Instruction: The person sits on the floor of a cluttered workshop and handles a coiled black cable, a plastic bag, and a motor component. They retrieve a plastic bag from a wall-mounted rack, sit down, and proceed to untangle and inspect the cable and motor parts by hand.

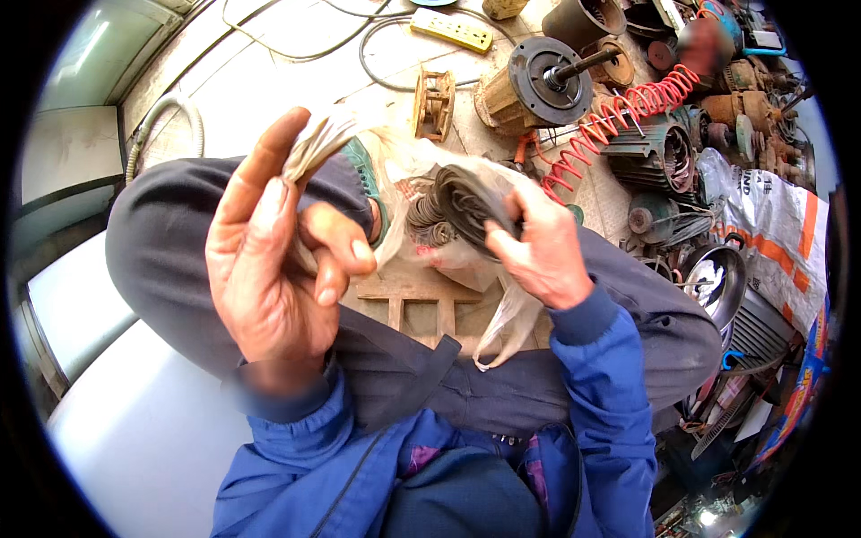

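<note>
From where I stood, the person's left hand [269,269], at nine o'clock, had bunched folds of a pale plastic bag [392,170] nipped between partly spread fingers. At three o'clock the right hand [549,248] had its grip closed on the edge of a dark coiled bundle [471,208], just above centre, against the bag. A motor [549,82] stood at one o'clock.
</note>
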Available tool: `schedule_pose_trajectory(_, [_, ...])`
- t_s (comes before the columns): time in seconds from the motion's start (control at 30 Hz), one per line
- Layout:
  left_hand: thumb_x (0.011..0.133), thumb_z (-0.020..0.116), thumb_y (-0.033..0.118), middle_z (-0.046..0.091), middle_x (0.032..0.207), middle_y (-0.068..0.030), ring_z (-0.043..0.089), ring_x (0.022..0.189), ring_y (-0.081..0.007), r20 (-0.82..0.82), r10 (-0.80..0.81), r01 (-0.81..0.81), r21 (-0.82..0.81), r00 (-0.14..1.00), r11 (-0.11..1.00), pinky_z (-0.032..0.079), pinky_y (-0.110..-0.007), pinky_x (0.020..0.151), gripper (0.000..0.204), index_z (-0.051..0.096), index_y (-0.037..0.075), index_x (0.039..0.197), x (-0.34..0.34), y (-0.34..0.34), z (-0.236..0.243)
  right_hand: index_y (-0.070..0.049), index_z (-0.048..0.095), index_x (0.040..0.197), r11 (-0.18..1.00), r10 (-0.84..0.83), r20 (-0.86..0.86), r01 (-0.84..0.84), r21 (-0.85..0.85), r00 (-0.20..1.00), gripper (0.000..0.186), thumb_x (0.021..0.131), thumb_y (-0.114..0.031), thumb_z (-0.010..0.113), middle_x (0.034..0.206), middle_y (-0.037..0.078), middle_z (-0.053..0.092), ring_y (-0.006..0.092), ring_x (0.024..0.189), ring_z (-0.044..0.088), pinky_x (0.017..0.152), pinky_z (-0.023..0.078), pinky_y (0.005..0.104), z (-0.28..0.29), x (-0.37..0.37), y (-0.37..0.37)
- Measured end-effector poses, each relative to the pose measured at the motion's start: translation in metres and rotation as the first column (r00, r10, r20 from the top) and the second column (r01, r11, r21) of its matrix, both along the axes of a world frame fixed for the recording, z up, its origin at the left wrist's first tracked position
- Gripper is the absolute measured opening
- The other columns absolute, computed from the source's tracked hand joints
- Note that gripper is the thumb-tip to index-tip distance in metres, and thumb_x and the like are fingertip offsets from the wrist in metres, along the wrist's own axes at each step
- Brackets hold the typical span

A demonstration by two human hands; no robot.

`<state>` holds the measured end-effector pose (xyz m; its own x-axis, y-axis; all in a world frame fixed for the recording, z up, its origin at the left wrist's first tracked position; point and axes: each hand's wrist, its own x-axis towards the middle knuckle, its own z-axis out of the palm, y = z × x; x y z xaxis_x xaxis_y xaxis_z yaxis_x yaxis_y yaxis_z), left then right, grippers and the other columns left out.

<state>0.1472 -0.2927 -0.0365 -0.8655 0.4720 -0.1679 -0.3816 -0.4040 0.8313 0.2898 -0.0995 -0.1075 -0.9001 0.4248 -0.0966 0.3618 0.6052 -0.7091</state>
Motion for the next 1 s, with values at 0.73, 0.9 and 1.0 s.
schedule_pose_trajectory(0.73, [0.102,0.044,0.007,0.048,0.139,-0.0311,0.067,0.075,-0.0146,-0.134,-0.033,0.046,0.1,0.99,0.994,0.045,-0.014,0.041,0.048,0.032,-0.009,0.146,-0.006,-0.011,-0.004,-0.002,0.05,0.101,0.923,-0.3,0.075,0.27,0.274,0.951,0.029,0.078,-0.006,0.068,0.098,0.022,0.06,0.0423,0.091,0.061,0.077,0.051,0.0494,0.002,0.031,-0.005])
schedule_pose_trajectory(0.9, [0.101,0.045,0.005,0.056,0.128,-0.0302,0.07,0.078,-0.0182,-0.139,-0.047,0.07,0.168,0.989,0.983,0.045,-0.016,0.042,0.048,0.033,-0.01,0.145,-0.006,-0.009,-0.005,0.0,0.054,0.101,0.964,0.009,0.026,-0.016,0.265,1.0,0.027,0.076,-0.003,0.062,0.099,0.022,0.061,0.0406,0.093,0.062,0.081,0.051,0.0472,-0.006,0.04,-0.008])
schedule_pose_trajectory(1.0, [0.1,0.046,0.004,0.062,0.12,-0.0278,0.071,0.081,-0.0188,-0.156,-0.075,0.097,0.142,0.985,0.985,0.046,-0.017,0.044,0.049,0.034,-0.009,0.146,-0.005,-0.009,-0.005,0.0,0.055,0.098,0.951,0.056,0.06,-0.072,0.3,0.997,0.022,0.076,-0.001,0.06,0.099,0.021,0.062,0.0395,0.093,0.062,0.084,0.05,0.0466,-0.015,0.044,-0.014])
